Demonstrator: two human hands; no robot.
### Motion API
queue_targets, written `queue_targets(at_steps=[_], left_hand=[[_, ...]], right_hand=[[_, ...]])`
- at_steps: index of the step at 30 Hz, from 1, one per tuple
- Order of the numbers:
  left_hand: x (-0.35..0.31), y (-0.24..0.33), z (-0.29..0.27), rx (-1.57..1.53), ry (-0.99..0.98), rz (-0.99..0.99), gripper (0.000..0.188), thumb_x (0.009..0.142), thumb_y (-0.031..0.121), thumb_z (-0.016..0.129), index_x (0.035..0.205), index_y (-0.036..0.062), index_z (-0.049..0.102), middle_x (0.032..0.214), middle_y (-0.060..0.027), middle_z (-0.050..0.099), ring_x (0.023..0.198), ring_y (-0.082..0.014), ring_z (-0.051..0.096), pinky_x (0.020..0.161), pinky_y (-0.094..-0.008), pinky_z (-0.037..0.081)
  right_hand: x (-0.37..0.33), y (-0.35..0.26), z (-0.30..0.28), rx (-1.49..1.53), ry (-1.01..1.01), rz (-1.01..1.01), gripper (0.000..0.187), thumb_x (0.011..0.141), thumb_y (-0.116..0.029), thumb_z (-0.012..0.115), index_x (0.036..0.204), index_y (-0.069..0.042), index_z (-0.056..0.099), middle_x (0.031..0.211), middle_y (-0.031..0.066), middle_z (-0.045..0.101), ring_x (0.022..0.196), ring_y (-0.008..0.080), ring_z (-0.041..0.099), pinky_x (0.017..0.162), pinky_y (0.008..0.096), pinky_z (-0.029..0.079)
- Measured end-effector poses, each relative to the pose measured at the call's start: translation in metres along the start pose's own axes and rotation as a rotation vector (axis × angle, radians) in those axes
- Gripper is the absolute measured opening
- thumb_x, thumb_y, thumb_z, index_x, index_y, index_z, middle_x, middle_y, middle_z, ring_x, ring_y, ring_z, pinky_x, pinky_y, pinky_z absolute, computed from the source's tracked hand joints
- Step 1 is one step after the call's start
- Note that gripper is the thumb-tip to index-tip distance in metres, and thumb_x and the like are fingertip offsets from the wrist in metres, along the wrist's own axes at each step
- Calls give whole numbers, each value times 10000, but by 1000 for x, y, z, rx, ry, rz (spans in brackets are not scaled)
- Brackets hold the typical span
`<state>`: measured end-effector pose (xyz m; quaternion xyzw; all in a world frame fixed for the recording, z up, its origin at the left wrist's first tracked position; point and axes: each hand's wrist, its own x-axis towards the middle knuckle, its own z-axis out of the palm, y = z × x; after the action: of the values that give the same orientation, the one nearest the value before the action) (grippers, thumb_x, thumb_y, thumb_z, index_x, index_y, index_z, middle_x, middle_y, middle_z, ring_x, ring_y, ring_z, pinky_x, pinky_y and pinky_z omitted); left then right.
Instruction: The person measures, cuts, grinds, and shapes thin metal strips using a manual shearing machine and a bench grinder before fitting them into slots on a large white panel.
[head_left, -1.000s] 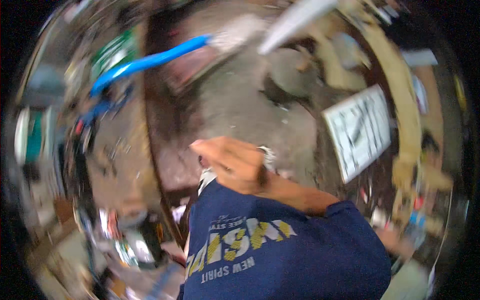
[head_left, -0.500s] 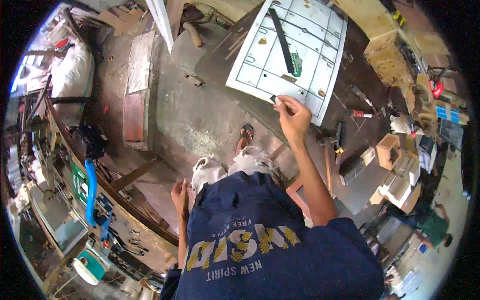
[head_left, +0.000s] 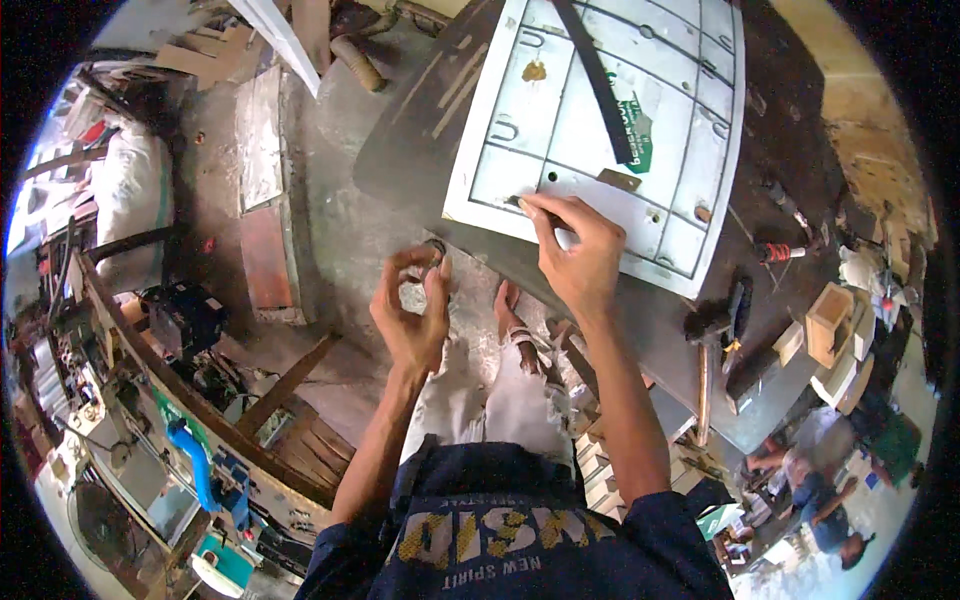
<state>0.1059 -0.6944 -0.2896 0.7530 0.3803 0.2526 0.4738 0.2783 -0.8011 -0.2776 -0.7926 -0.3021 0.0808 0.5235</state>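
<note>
A white panel [head_left: 600,225] with dark grid lines, holes and U-shaped marks lies on the dark table. My right hand [head_left: 585,250] is over its near left corner, thumb and forefinger pinched together at the surface. A dark spot shows at those fingertips, too small to name. Left of the panel's corner, my left hand [head_left: 410,315] is raised with thumb and fingers closed on a small dark piece [head_left: 435,246]. Across the panel lies a long black strip [head_left: 597,85], beside a green label [head_left: 638,135] and a small brownish plate [head_left: 618,180].
On the dark table [head_left: 400,150], right of the panel, lie a red-handled tool [head_left: 778,252] and a hammer-like tool [head_left: 712,322]. Wooden boxes [head_left: 829,322] stand farther right. A cluttered bench [head_left: 290,480] runs along my left. Other people [head_left: 830,500] are at the lower right.
My left hand has risen from beside my thigh toward the panel and now pinches a small dark piece. My right hand has moved from the panel's edge onto its corner.
</note>
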Motion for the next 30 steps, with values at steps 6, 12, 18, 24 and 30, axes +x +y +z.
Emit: queue_targets(at_steps=[6,12,18,24,30], left_hand=[[39,-13,40,-126,106,139,500,814,-22,746,1248,23,504,1147,-109,654,930,-143,600,748,-268,460],[43,-17,36,-167,12,96,563,818,-22,748,1293,3,447,1145,-141,657,984,-146,597,776,-248,439],[46,-18,35,-145,-4,98,556,810,-41,742,1280,-11,445,1143,-153,655,972,-141,605,746,-222,440],[47,-20,33,-104,1,164,538,816,-27,748,1266,-16,454,1138,-153,654,957,-145,602,732,-220,455],[50,-22,30,-139,19,137,529,811,-14,757,1253,-18,466,1111,-137,666,914,-127,589,719,-230,438]], right_hand=[[-1,1,5,-125,15,-61,184,843,28,681,1007,-41,728,906,93,727,789,229,714,707,306,551],[-6,2,9,-292,28,-152,216,823,64,677,1012,-30,725,921,78,729,797,218,713,702,311,556],[-10,6,7,-461,-40,-351,294,744,118,660,1021,23,693,931,103,698,800,239,687,699,332,556],[-7,1,3,-487,-128,-364,365,719,128,652,1071,32,672,953,115,670,810,264,675,692,354,554],[-2,-15,3,-385,-112,-132,399,793,65,695,1178,-34,670,936,113,707,796,251,703,684,350,555]])
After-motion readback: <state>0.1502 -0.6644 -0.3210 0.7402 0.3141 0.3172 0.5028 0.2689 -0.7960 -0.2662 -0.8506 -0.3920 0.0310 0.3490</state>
